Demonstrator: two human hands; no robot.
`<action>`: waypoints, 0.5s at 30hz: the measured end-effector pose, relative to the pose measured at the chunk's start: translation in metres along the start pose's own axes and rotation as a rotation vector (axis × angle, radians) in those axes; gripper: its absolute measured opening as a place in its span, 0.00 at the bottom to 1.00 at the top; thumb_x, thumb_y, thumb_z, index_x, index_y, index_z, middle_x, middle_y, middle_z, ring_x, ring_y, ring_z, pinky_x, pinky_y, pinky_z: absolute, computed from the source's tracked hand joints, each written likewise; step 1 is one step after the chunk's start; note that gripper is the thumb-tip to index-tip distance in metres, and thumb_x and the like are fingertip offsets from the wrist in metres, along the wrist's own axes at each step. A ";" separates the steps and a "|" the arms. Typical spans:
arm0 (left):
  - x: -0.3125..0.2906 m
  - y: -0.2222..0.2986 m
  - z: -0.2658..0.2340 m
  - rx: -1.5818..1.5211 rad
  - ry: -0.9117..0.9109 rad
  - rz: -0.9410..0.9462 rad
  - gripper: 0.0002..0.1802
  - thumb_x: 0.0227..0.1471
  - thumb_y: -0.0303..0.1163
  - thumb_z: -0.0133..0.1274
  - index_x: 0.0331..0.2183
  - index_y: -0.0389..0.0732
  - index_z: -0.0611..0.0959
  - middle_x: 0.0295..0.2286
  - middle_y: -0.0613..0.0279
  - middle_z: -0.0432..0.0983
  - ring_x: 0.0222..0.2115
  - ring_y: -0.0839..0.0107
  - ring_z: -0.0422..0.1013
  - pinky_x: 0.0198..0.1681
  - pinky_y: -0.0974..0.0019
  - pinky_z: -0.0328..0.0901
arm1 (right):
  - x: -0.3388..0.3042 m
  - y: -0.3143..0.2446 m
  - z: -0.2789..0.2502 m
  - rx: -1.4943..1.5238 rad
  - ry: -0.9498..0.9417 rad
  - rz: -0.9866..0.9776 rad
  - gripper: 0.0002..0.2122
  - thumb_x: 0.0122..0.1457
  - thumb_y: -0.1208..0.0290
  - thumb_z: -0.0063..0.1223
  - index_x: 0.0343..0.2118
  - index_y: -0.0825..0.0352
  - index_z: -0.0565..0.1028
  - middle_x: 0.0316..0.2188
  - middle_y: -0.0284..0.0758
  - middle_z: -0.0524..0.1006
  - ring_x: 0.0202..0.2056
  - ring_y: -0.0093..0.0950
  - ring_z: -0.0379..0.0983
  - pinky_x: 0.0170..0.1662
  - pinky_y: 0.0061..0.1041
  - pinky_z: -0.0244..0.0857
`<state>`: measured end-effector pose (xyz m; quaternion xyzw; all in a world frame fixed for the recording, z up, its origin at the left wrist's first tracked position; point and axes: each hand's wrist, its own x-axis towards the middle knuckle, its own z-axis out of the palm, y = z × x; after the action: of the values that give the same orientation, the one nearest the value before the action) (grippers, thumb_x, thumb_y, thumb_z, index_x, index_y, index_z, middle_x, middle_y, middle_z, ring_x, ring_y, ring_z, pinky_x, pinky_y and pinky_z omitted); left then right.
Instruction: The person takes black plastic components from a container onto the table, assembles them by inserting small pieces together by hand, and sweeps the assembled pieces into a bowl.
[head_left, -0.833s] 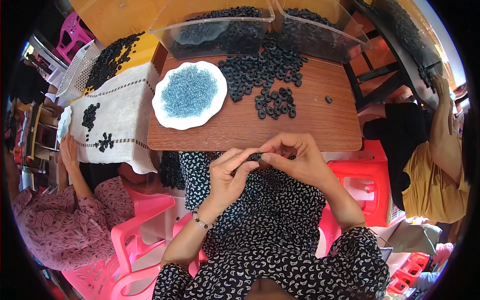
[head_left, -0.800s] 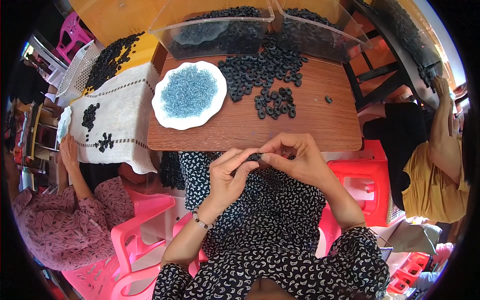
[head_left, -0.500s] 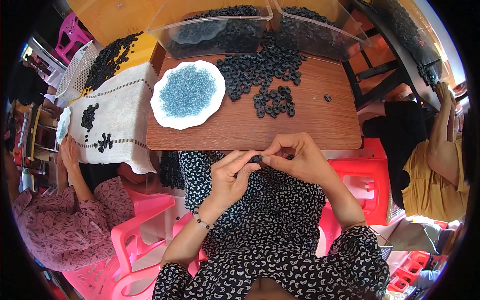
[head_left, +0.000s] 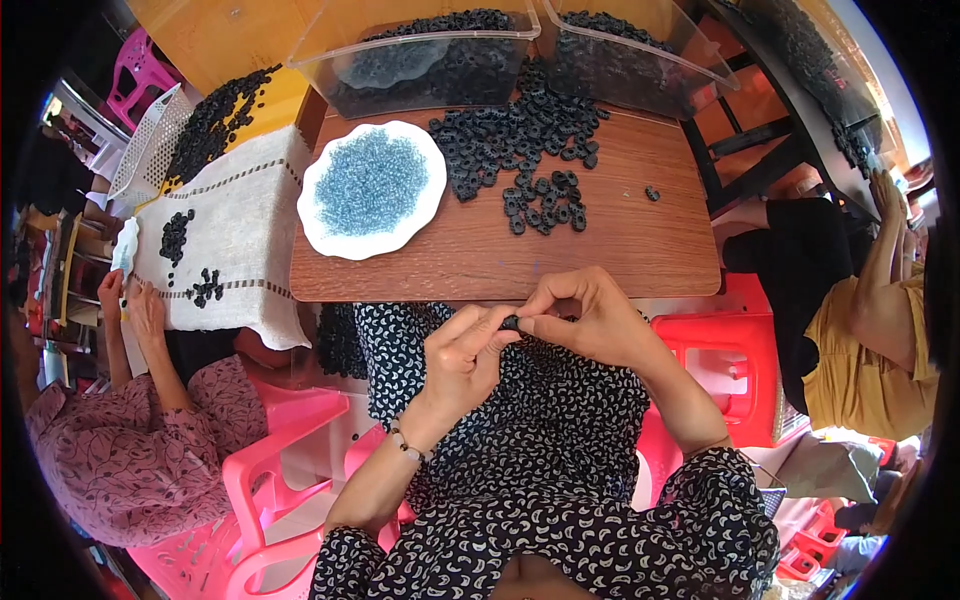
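Fingers [head_left: 488, 324] of both hands [head_left: 603, 325] barely parted (pinching black piece [head_left: 511, 323])

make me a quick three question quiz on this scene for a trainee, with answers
1. Multiple choice: what fills the white scalloped plate?
a) black ring pieces
b) translucent blue-grey beads
c) wooden buttons

2. True or false: the wearer's left hand and right hand meet at a small black piece.

3. Count: how many clear bins stand along the far side of the brown table?

Key: 1. b; 2. true; 3. two
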<state>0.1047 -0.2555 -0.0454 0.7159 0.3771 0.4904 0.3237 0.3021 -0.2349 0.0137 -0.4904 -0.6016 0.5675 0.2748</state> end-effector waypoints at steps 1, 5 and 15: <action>0.001 0.001 -0.001 -0.029 -0.001 -0.039 0.14 0.50 0.18 0.61 0.42 0.33 0.85 0.29 0.56 0.79 0.26 0.66 0.75 0.28 0.68 0.69 | 0.001 0.001 -0.001 0.047 -0.008 -0.023 0.02 0.57 0.81 0.63 0.31 0.73 0.80 0.30 0.30 0.80 0.33 0.15 0.74 0.38 0.16 0.68; 0.003 0.001 -0.004 -0.090 0.001 -0.042 0.14 0.53 0.22 0.61 0.43 0.34 0.85 0.31 0.56 0.80 0.27 0.68 0.75 0.30 0.70 0.69 | 0.005 0.006 -0.011 0.173 -0.094 -0.066 0.08 0.58 0.80 0.63 0.39 0.71 0.78 0.33 0.29 0.80 0.35 0.16 0.75 0.41 0.17 0.70; 0.001 0.003 -0.008 -0.159 -0.061 0.001 0.12 0.56 0.29 0.60 0.42 0.36 0.86 0.32 0.59 0.81 0.31 0.70 0.76 0.35 0.71 0.69 | 0.012 0.011 -0.011 0.426 -0.388 -0.039 0.31 0.59 0.70 0.64 0.64 0.68 0.64 0.60 0.40 0.69 0.60 0.28 0.66 0.60 0.30 0.63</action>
<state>0.0975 -0.2555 -0.0399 0.7025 0.3268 0.4970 0.3908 0.3107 -0.2206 0.0032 -0.2922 -0.5193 0.7590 0.2623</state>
